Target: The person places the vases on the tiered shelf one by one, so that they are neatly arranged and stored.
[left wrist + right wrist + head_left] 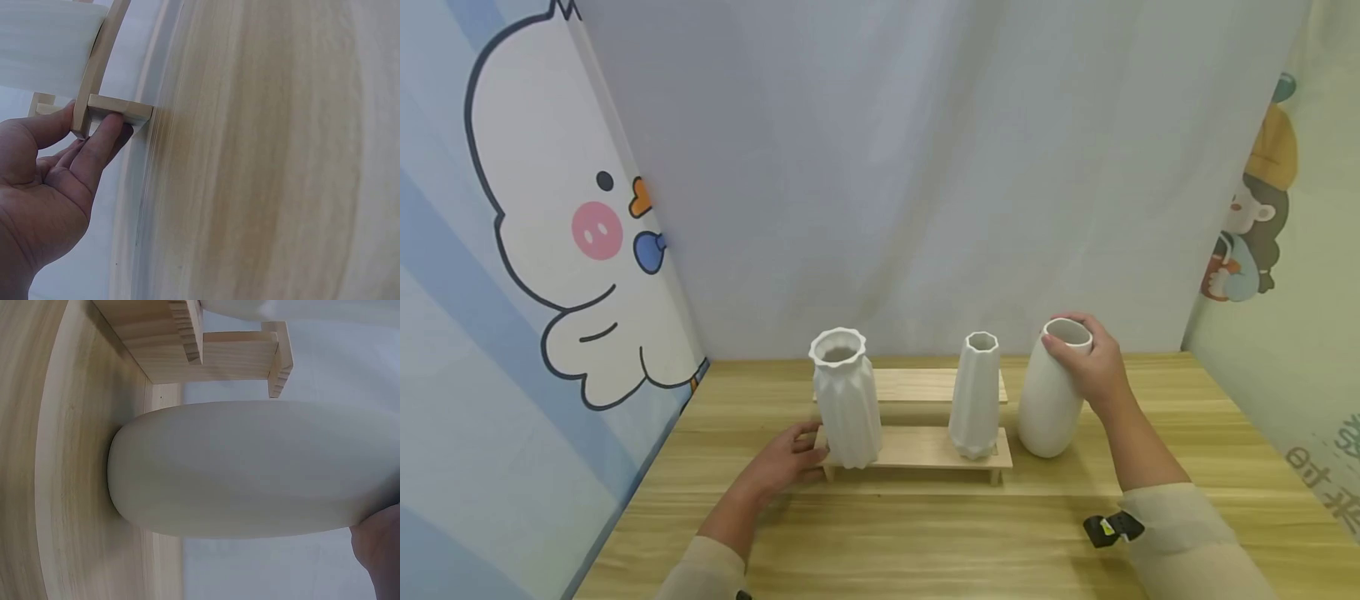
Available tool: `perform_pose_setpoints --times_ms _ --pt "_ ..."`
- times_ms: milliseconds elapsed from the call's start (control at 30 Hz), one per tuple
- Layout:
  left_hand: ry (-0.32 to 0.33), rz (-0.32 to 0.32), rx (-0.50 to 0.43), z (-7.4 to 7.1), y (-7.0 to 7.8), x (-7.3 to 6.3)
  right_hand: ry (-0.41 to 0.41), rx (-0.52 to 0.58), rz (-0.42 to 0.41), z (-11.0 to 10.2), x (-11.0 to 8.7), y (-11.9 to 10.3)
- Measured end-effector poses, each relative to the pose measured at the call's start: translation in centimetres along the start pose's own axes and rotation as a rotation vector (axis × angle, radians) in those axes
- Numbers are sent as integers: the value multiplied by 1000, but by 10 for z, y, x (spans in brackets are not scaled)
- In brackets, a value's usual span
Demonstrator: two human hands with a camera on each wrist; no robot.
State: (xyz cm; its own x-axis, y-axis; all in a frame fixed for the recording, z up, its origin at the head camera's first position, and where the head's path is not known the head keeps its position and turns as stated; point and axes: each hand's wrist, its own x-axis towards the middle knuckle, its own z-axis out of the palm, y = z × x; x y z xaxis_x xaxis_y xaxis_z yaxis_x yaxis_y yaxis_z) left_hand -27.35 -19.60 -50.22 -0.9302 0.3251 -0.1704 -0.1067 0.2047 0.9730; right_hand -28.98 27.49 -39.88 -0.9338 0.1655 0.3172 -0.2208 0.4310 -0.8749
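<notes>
My right hand grips a smooth white vase round its upper part, close to the mouth. This vase stands upright, slightly tilted, to the right of a two-tier wooden stand; in the right wrist view its rounded base is at the tabletop. At the stand's left end, my left hand pinches the lower board, thumb above and fingers beneath, as the left wrist view shows. On that lower board stand a pleated white vase with a scalloped rim at the left and a slim faceted white vase at the right.
The stand's raised rear board lies behind the vases. All of it rests on a wood-grain table. A grey-white curtain hangs at the back, with cartoon-printed walls on both sides.
</notes>
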Motion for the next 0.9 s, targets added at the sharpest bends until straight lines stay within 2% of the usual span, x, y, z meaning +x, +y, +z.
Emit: perform_pose_setpoints --times_ms 667,900 --pt "18 -20 12 1 1 -3 16 -4 -19 2 0 0" --pt "14 -4 -7 2 2 -3 14 5 -13 0 -1 -1"
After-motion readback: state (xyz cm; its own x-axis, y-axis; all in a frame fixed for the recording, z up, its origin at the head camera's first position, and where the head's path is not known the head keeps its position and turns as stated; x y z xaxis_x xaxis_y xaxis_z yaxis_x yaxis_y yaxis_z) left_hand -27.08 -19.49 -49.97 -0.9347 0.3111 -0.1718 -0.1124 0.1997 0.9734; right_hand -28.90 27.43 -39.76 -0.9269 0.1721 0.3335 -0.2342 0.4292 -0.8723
